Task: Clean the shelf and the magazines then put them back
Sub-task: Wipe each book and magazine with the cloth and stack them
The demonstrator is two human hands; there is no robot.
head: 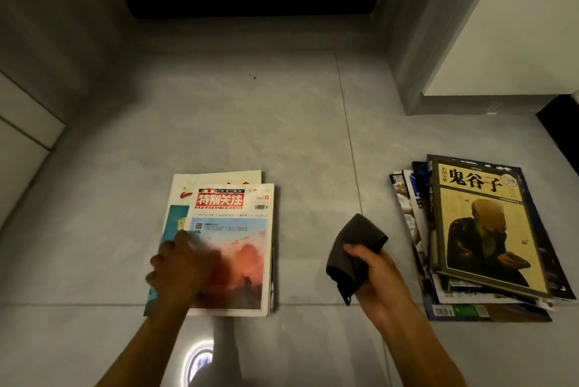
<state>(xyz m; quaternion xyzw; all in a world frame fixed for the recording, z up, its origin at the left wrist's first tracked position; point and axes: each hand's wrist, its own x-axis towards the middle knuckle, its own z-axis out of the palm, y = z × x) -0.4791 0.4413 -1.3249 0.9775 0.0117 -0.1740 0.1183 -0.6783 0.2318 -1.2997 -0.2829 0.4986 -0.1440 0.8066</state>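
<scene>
The left hand [180, 264] rests on the top magazine [233, 248] — the right hand [374, 273] grips the cloth [354, 248]. Best to press flat and wipe gently.

two magazine stacks [219, 245] [479, 239], one cloth [354, 248], two hands [181, 267] [380, 280]

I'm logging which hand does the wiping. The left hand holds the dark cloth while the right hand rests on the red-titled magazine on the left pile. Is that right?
Not quite: the hands are swapped. In the head view, the right hand holds the dark cloth, and the left hand rests on the red-titled magazine on the left pile. The rest stands.
</scene>
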